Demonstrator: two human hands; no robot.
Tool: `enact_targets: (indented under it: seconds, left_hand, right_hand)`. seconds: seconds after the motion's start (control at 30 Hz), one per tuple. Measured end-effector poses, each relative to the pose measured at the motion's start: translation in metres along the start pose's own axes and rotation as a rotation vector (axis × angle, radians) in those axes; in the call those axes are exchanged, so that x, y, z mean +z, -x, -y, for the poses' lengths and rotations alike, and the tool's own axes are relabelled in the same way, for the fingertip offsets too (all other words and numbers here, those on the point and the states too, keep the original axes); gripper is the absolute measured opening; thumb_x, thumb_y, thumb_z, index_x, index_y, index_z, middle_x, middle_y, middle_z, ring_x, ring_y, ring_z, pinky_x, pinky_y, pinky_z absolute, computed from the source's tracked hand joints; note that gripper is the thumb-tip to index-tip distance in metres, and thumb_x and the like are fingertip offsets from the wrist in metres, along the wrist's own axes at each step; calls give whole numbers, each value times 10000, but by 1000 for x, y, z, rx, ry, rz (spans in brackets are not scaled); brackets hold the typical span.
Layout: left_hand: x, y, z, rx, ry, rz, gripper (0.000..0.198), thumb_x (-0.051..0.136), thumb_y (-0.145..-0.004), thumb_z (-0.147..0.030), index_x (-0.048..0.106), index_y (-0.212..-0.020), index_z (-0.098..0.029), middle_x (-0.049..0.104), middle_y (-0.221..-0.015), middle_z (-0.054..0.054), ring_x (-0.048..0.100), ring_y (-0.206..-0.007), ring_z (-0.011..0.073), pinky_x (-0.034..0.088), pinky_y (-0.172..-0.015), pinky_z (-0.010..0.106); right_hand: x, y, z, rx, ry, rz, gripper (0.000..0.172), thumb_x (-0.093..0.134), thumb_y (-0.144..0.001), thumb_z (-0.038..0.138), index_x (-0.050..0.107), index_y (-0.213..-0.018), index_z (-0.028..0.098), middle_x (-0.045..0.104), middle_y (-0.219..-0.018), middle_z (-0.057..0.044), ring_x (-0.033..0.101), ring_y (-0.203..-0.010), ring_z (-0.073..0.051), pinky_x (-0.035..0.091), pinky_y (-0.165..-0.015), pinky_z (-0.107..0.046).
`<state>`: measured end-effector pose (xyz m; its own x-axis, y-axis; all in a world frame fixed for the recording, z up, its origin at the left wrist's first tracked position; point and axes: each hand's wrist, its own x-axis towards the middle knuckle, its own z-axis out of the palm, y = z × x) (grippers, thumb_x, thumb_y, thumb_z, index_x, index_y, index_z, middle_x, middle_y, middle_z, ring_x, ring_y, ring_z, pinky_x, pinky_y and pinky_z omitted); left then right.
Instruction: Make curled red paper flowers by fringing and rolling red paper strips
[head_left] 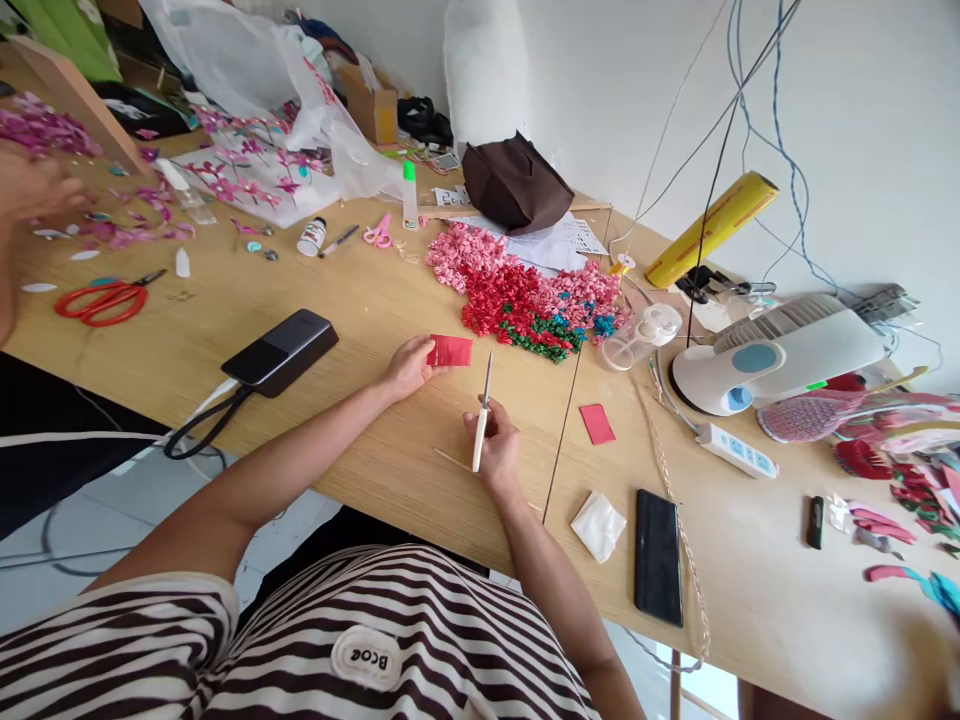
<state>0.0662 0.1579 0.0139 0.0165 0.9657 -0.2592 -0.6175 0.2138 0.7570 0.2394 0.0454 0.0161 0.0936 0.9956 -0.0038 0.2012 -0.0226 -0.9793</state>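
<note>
My left hand (411, 368) pinches the left end of a small red rectangle of fabric or paper (456, 351), which shows thin slits along its length. In my right hand (499, 445) is a pair of scissors with white handles (480, 440); the blades point away from me, a little to the right of the red piece and apart from it. A second red rectangle (597, 424) lies flat on the table to the right. Beyond my hands sits a pile of small red, pink, green and blue flowers (517, 300). A thin stick (454, 460) rests near my right hand.
A power bank (281, 350) with cables lies at left, near orange-handled scissors (105, 300). Another person's hand (37, 185) is at far left. At right are a phone (658, 555), folded tissue (598, 525), power strip (739, 450) and white appliance (780, 350).
</note>
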Motion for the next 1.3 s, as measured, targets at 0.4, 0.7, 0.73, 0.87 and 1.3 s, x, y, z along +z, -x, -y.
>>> enact_targets:
  seconds: [0.4,0.7,0.73,0.87,1.3]
  left_hand:
    - [-1,0,8,125,-92,-69,213,731,-777,-228,523,-765,-184,638,-764,-35,622,-693,114,598,-746,312]
    - [-1,2,7,100,-112,-66,227,726,-767,-291,522,-764,-192,645,-734,-30,621,-670,128,555,-681,277]
    - [-1,1,7,105,-111,-60,234,732,-761,-306,527,-771,-193,652,-741,-28,616,-659,125,557,-669,274]
    - [-3,-1,9,81,-87,-40,272,756,-746,-332,528,-807,-197,672,-772,-29,644,-670,127,591,-691,298]
    - [-3,-3,8,78,-97,-7,394,799,-753,-408,478,-858,-205,680,-792,-27,677,-681,139,622,-696,346]
  right_hand:
    - [-1,-5,-6,109,-181,-25,586,675,-785,598,623,-1170,160,446,-617,73,407,-548,-105,347,-511,-257]
    - [0,-5,1,192,-349,-56,560,723,-763,603,598,-1107,179,498,-604,85,440,-483,-83,362,-462,-237]
    - [-1,-5,1,197,-352,-57,556,718,-774,603,600,-1113,179,500,-603,85,439,-480,-81,360,-459,-236]
    - [-1,-5,1,196,-372,-93,558,732,-771,620,599,-1089,181,501,-584,91,426,-454,-77,340,-432,-229]
    - [-1,-9,-4,183,-362,-103,596,740,-764,653,617,-1094,172,523,-500,93,405,-389,-83,342,-391,-229]
